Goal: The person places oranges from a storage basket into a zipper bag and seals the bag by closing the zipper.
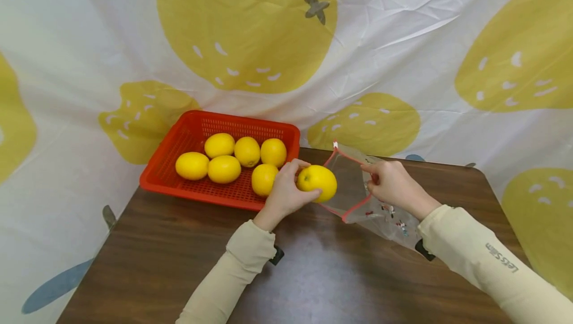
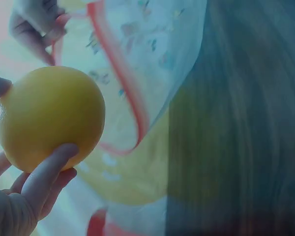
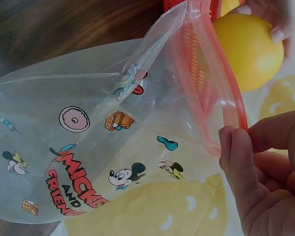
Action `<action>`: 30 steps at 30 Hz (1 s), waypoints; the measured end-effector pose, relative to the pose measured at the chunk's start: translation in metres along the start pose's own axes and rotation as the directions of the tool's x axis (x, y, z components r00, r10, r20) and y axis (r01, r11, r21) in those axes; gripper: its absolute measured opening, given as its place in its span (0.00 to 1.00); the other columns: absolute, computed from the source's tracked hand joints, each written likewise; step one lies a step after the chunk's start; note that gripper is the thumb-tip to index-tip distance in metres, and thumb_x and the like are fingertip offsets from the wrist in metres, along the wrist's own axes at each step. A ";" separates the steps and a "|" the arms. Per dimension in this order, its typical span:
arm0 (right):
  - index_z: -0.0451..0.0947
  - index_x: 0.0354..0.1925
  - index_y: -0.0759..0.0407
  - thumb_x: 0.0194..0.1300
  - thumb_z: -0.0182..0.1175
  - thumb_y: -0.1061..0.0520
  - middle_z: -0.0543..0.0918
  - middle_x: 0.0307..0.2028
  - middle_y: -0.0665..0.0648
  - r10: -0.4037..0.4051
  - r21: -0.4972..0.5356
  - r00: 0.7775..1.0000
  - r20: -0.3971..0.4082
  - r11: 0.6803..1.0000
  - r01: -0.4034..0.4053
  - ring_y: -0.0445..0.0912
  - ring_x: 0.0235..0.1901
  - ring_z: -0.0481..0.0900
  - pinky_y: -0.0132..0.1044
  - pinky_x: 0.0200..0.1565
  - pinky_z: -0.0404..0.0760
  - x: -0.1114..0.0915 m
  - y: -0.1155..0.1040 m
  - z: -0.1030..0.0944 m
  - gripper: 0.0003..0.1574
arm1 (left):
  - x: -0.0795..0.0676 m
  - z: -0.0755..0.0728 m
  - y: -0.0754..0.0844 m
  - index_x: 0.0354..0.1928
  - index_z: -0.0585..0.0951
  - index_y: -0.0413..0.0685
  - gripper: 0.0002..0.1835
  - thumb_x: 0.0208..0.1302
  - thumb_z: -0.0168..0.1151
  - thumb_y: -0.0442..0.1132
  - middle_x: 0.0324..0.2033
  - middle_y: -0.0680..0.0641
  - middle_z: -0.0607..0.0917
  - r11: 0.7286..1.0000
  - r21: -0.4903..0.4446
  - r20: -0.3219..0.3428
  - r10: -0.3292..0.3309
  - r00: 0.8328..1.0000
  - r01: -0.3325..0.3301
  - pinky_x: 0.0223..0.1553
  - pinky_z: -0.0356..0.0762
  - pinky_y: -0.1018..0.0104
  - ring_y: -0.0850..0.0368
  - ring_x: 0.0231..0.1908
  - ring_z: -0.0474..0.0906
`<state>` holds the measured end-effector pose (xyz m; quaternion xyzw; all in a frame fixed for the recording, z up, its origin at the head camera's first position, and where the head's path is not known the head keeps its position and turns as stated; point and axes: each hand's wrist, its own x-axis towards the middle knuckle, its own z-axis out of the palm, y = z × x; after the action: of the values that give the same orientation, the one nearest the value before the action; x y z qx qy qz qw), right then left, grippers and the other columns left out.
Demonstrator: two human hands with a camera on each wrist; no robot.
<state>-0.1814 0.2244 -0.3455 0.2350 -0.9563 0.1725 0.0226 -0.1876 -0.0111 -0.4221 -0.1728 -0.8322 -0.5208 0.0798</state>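
Observation:
My left hand (image 1: 288,189) grips a yellow lemon (image 1: 319,182), fingers and thumb curled round its side. The fruit is just outside the mouth of a clear zip bag (image 1: 380,214) with a red-pink zip edge and cartoon prints. The bag's rim is pinched between thumb and fingers of my right hand (image 1: 396,184), and its mouth gapes toward the lemon. In the right wrist view the bag (image 3: 88,147) looks flat, with no fruit seen inside. The left wrist view shows the lemon (image 2: 51,118) close up, before the red zip strip.
A red plastic basket (image 1: 174,192) with several lemons (image 1: 224,169) stands at the back left of the brown wooden table (image 1: 188,254). Behind it hangs a white cloth (image 1: 380,25) printed with yellow fruit.

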 end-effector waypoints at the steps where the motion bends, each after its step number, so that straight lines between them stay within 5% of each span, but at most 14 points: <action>1: 0.76 0.46 0.73 0.46 0.52 0.71 0.66 0.09 0.48 0.002 0.001 1.000 0.003 1.000 -0.002 0.38 0.10 0.52 0.30 0.17 0.55 0.000 0.000 0.000 0.25 | 0.000 0.004 0.001 0.46 0.73 0.45 0.27 0.41 0.71 0.43 0.41 0.45 0.76 1.000 -0.005 0.006 -0.001 1.000 0.001 0.40 0.72 0.65 0.54 0.39 0.71; 9: 0.76 0.48 0.73 0.46 0.53 0.71 0.67 0.09 0.49 0.015 0.008 1.000 0.012 1.000 -0.015 0.38 0.09 0.51 0.30 0.17 0.56 -0.002 -0.003 -0.004 0.26 | 0.000 0.026 -0.004 0.47 0.73 0.47 0.27 0.41 0.70 0.45 0.39 0.48 0.76 1.000 0.014 0.042 -0.013 0.999 0.012 0.38 0.72 0.65 0.55 0.38 0.71; 20: 0.77 0.47 0.70 0.47 0.53 0.70 0.64 0.08 0.47 -0.005 0.002 1.000 -0.025 1.000 0.005 0.37 0.10 0.52 0.30 0.18 0.57 -0.002 -0.004 -0.006 0.25 | 0.000 0.031 -0.009 0.49 0.75 0.49 0.28 0.42 0.69 0.47 0.40 0.49 0.77 0.991 0.120 0.079 -0.064 0.995 0.054 0.40 0.68 0.62 0.54 0.40 0.70; 24: 0.81 0.25 0.65 0.48 0.52 0.70 0.81 0.19 0.57 0.020 0.017 1.000 -0.020 1.000 -0.020 0.38 0.08 0.51 0.29 0.16 0.56 -0.001 -0.006 -0.005 0.11 | 0.001 0.032 -0.009 0.51 0.76 0.50 0.29 0.42 0.69 0.47 0.43 0.49 0.77 0.988 0.137 0.092 -0.084 0.992 0.071 0.42 0.69 0.62 0.54 0.42 0.71; 27: 0.72 0.12 0.58 0.49 0.52 0.70 0.83 0.32 0.63 0.024 0.024 0.999 -0.022 0.999 -0.023 0.38 0.08 0.50 0.28 0.15 0.56 0.001 -0.006 -0.004 0.15 | 0.002 0.033 -0.009 0.52 0.76 0.51 0.30 0.42 0.69 0.47 0.44 0.49 0.78 0.986 0.153 0.098 -0.087 0.991 0.072 0.43 0.69 0.61 0.54 0.43 0.71; 30: 0.73 0.13 0.58 0.48 0.52 0.70 0.83 0.27 0.62 0.024 0.021 0.999 -0.029 1.000 -0.024 0.38 0.08 0.51 0.29 0.16 0.57 0.001 -0.006 -0.004 0.14 | 0.003 0.034 -0.008 0.53 0.76 0.51 0.31 0.43 0.69 0.48 0.45 0.49 0.77 0.985 0.156 0.106 -0.088 0.990 0.071 0.43 0.69 0.61 0.54 0.44 0.71</action>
<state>-0.1799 0.2197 -0.3397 0.2213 -0.9568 0.1860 0.0321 -0.1920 0.0161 -0.4432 -0.1616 -0.8789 -0.4481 0.0250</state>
